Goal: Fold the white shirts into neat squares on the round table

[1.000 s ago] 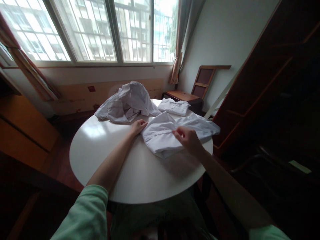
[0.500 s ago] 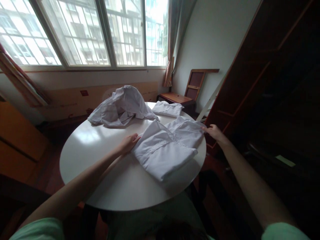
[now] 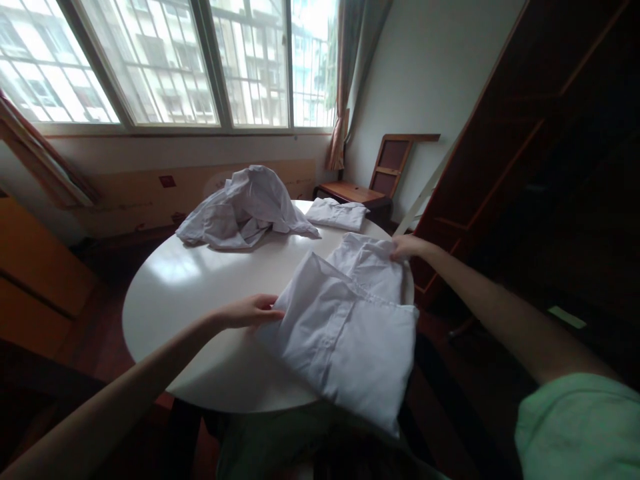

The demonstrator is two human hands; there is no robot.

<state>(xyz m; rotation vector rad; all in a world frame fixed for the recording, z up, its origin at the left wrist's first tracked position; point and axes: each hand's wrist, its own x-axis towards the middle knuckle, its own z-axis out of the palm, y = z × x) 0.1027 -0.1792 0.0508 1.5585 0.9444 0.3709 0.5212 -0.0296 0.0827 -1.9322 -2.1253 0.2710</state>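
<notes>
Between left and right fingers, shirt

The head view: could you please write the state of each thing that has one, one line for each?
White button-front shirt: partly folded, reaching past the round table.
Heaped white garment: crumpled, unfolded.
Far white garment: folded, lying flat.
Curtains: drawn aside from the window.
Window: cannot tell whether shut.
Left hand: gripping the shirt's left edge.
Right hand: gripping the shirt's far right side.

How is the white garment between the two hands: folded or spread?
At least partly folded: the white garment has its near panel overlapping its far section, by the right hand. Layers beneath are hidden.
</notes>
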